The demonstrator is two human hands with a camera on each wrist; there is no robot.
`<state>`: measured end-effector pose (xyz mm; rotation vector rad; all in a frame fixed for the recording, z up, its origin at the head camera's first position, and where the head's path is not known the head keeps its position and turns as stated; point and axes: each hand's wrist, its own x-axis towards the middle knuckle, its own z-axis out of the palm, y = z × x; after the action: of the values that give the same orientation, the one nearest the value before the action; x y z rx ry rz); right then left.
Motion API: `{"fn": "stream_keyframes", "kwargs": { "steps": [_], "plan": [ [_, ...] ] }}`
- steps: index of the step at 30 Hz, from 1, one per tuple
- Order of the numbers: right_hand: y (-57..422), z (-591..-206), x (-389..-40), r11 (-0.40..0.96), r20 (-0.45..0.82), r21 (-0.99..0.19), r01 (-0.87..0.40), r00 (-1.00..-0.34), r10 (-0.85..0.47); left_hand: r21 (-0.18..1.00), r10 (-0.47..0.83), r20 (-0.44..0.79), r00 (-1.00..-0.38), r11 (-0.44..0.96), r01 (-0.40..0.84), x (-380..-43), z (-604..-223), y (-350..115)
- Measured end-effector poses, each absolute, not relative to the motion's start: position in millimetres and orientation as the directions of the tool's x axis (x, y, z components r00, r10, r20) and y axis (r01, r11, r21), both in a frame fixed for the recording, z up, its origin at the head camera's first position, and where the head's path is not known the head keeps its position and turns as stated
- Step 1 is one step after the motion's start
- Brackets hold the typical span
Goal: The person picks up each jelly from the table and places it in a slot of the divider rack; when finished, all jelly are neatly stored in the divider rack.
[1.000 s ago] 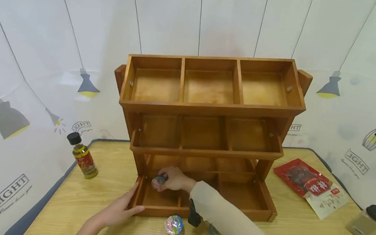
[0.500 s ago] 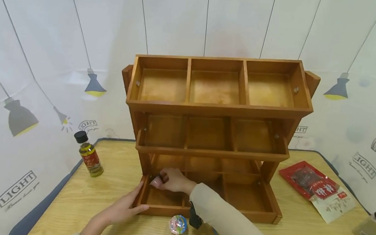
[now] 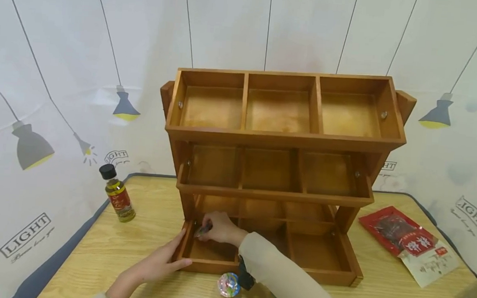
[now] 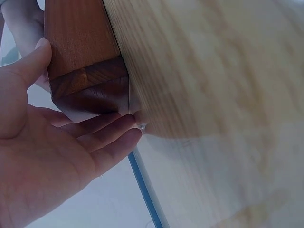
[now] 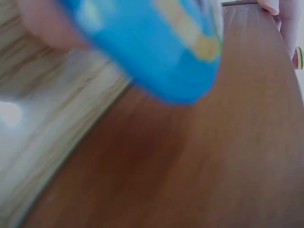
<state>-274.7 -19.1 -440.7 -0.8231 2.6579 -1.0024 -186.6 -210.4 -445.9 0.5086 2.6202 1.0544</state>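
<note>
A wooden three-tier rack (image 3: 282,139) with divided trays stands on the table. My right hand (image 3: 221,229) reaches into the bottom tray's left compartment and pinches a small jelly cup (image 3: 202,232) there, close over the compartment floor and mostly covered by the fingers. My left hand (image 3: 160,261) rests on the tray's front left corner, thumb at the front and fingers along the side. In the left wrist view, the fingers of that hand (image 4: 57,152) lie nearly straight by the wooden corner (image 4: 88,71). A blurred blue lid (image 5: 161,52) fills the top of the right wrist view.
Several jelly cups, among them a pink one (image 3: 228,284), stand in front of the rack near the right forearm. At left is an oil bottle (image 3: 120,198) with a black cap. A red food packet (image 3: 402,236) and a black-lidded jar (image 3: 475,297) are at right.
The jelly cup has turned in the right hand's fingers, its lid first facing out, then its pink side. The left hand stays at the tray corner. The whole head view has shifted.
</note>
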Motion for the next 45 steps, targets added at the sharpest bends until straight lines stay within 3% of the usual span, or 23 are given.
{"fn": "stream_keyframes", "kwargs": {
  "steps": [8,15,29,37,45],
  "plan": [
    [-12.8,-444.8,-272.8,0.627,0.048,-0.62,-0.471,-0.821,-0.569,0.71,0.411,-0.114,-0.904,0.67,0.216,-186.3,-445.0,-210.2],
    [-12.1,-449.0,-272.9,0.645,0.082,-0.51,-0.569,-0.779,-0.622,0.7,0.4,-0.126,-0.908,0.684,0.204,-186.5,-445.5,-209.0],
    [-4.0,-441.6,-267.4,0.679,0.067,-0.482,-0.553,-0.796,-0.601,0.714,0.409,-0.118,-0.905,0.668,0.209,-186.4,-447.2,-209.3],
    [38.7,-417.3,-260.8,0.521,0.116,-0.667,-0.533,-0.765,-0.634,0.703,0.413,-0.076,-0.907,0.667,0.245,-186.9,-446.5,-209.5],
    [118.4,-403.5,-226.3,0.343,0.064,-0.855,-0.39,-0.734,-0.676,0.701,0.4,-0.102,-0.911,0.678,0.22,-186.7,-448.5,-206.8]
  ]
}}
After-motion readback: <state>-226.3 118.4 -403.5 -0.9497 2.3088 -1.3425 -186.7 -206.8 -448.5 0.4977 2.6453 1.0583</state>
